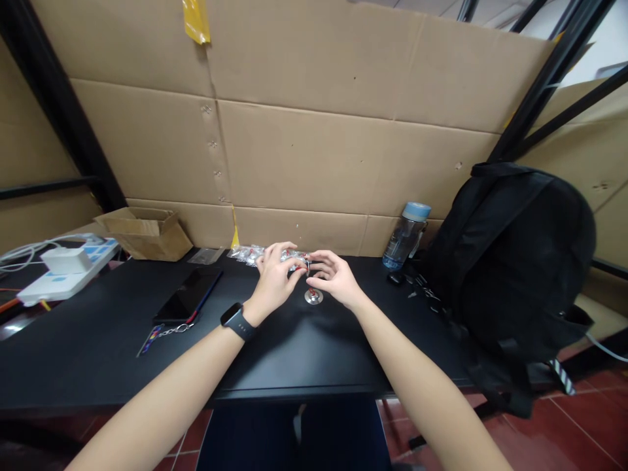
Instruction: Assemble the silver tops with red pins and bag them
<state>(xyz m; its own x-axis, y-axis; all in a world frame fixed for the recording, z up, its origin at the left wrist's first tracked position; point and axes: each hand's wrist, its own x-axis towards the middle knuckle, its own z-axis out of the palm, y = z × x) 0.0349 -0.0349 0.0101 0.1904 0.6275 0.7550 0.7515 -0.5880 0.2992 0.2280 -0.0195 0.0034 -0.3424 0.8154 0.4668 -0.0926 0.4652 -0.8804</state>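
Note:
My left hand point(275, 278), with a dark smartwatch point(237, 320) on its wrist, has thumb and index finger pinched at a small red-and-silver piece point(300, 267). My right hand point(337, 278) faces it with curled fingers at the same piece; what its fingertips grip is partly hidden. Just below the fingertips is a shiny round metal disc point(313, 297) with a red part at its top. Whether the disc joins the piece between my fingers, I cannot tell. Behind my hands lie several small clear plastic packets point(244, 254) with red and silver contents.
On the black table point(314, 366) lie a phone point(189, 296) with a key-ring strap and a white power strip point(69, 275). A cardboard box point(152, 239) stands back left. At right are a water bottle point(405, 237), keys point(422, 282) and a black backpack point(520, 275). Cardboard panels point(314, 157) close the back.

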